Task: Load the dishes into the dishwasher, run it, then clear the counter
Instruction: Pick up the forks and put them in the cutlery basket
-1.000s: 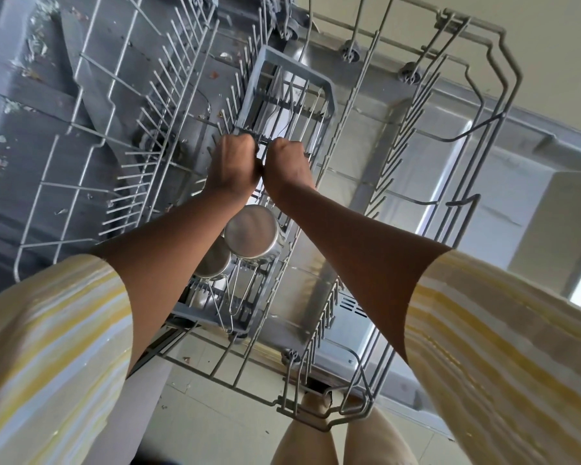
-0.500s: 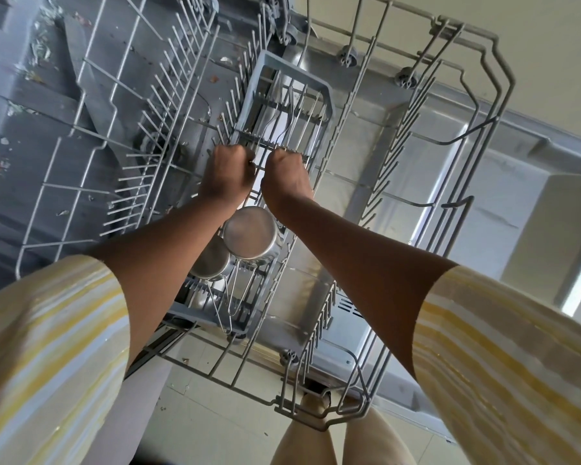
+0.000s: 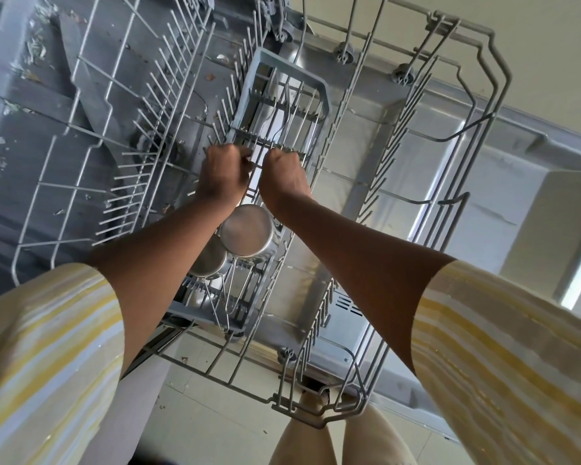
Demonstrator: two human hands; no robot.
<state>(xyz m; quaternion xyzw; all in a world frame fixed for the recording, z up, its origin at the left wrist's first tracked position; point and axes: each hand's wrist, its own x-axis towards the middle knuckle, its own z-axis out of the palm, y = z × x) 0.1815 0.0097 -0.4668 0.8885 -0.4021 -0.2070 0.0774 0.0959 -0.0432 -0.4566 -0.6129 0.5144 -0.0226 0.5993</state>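
Both fists have slid slightly back toward the person and parted, so the left hand (image 3: pixel 222 177) and right hand (image 3: pixel 284 181) no longer touch and more cutlery (image 3: pixel 271 127) shows in the grey cutlery tray (image 3: pixel 284 67). Loading looks unfinished, with two steel cups (image 3: pixel 249 231) upturned just nearer the person. Both hands are clenched with their fingertips hidden, so whether they grip cutlery or tray wires cannot be told.

Single head view, wide-angle, looking steeply down, close over pulled-out dishwasher rack (image 3: pixel 318 424).
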